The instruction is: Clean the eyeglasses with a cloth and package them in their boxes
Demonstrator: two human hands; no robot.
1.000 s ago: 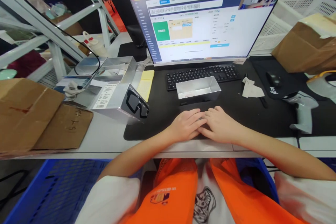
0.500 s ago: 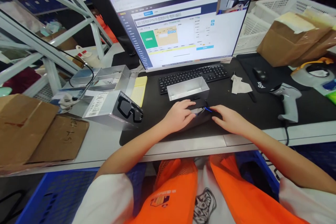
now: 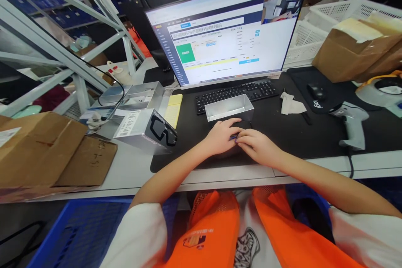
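Observation:
My left hand [image 3: 220, 137] rests at the middle of the black desk mat, its fingers curled over a dark, soft-looking case mostly hidden beneath it. My right hand [image 3: 260, 146] meets it from the right, with thumb and fingertips pinched together on a small blue piece [image 3: 233, 137] at the case. Most of the blue piece is covered, so its kind does not show. Just beyond my hands stands an open silver box [image 3: 230, 109], and nothing shows inside it. To the left, a silver carton [image 3: 150, 132] printed with dark goggles lies tilted on the desk.
A keyboard [image 3: 264, 89] lies under the monitor [image 3: 220, 58]. On the right are a barcode scanner [image 3: 353, 127], a mouse [image 3: 315, 91], a torn paper scrap [image 3: 292, 104] and brown cartons [image 3: 354, 52]. Yellow notes [image 3: 172, 111] and cardboard boxes [image 3: 40, 146] are on the left.
My right hand has moved left to meet my left hand, its fingers closing on the blue piece. The dark case is now more covered. The view has shifted slightly.

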